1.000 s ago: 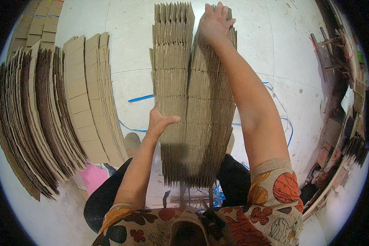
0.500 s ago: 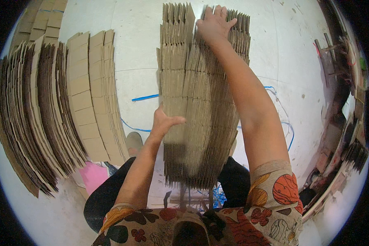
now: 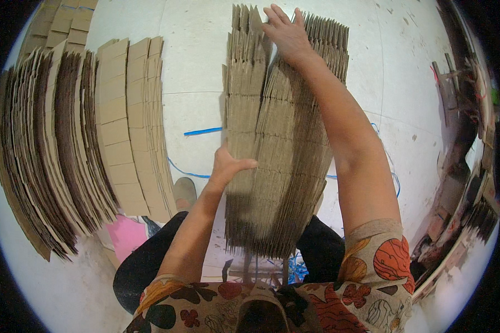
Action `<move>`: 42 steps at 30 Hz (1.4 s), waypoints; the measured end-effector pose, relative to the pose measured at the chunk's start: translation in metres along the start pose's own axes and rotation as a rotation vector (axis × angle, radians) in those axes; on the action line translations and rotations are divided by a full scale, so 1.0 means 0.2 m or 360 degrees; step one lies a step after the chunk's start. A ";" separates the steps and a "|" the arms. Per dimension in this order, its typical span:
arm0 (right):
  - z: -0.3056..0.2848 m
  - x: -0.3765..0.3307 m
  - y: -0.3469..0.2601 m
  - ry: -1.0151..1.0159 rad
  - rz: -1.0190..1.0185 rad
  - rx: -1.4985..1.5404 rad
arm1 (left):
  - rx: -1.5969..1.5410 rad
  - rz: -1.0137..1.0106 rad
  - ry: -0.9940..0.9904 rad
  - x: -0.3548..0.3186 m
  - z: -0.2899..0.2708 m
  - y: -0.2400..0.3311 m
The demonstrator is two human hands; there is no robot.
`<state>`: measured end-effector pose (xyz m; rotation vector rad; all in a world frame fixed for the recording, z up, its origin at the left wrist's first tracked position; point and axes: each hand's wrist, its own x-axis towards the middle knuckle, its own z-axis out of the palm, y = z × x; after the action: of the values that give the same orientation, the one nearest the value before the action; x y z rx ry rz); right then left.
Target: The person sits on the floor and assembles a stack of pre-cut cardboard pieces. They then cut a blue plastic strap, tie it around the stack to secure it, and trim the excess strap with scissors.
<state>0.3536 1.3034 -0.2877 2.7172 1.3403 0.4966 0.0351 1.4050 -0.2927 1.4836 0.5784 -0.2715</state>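
A long bundle of brown cardboard sheets, packed on edge with their notched edges upward, lies in front of me between my legs. A narrow gap near its far end parts a thinner left section from the wider right one. My left hand grips the bundle's left side, thumb over the top edges; its other fingers are mostly hidden. At the far end, my right hand lies on the top edges, fingers spread and reaching over the gap toward the left section.
On the left stand rows of similar cardboard, with flatter tan pieces beside them. Blue strapping lies on the pale floor on both sides of the bundle. A pink sheet is near my left leg. Dark clutter lines the right.
My right hand has shifted a little left relative to the bundle, its fingers now over the gap. My left hand keeps its place on the side. The whole view has moved slightly.
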 end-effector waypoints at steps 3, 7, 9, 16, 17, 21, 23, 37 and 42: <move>-0.02 0.02 0.00 -0.0299 0.0006 0.0126 | 0.0033 -0.0014 0.0012 0.00 -0.01 0.00; 0.00 0.01 0.00 -0.0127 0.0065 0.0288 | 0.0041 0.0024 0.0036 0.00 0.00 0.03; -0.01 0.03 -0.01 -0.0108 0.0060 0.0283 | 0.0014 -0.0009 0.0031 0.00 0.01 0.00; -0.04 0.09 -0.04 -0.0190 -0.0155 0.0083 | 0.0063 -0.0006 0.0025 -0.01 0.00 0.04; -0.03 0.09 -0.04 -0.0160 -0.0188 0.0052 | 0.0076 -0.0014 0.0034 -0.01 0.00 0.04; -0.04 0.09 -0.06 -0.0163 -0.0197 -0.0060 | 0.0044 0.0039 0.0073 0.00 0.01 -0.02; -0.04 0.08 -0.05 -0.0107 -0.0223 -0.0032 | 0.0037 0.0072 0.0079 0.00 0.01 -0.02; -0.45 -0.25 -0.64 0.0024 -0.0526 0.0938 | 0.0068 0.0411 0.0096 0.02 -0.01 -0.12; -0.42 -0.55 -0.78 -0.0468 -0.0661 0.0950 | 0.0295 -0.0146 -0.0200 0.03 -0.02 -0.11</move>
<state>0.1464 1.3076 -0.2674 2.6153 2.1400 -0.3822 0.0290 1.4092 -0.3142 1.6069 0.5321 -0.4976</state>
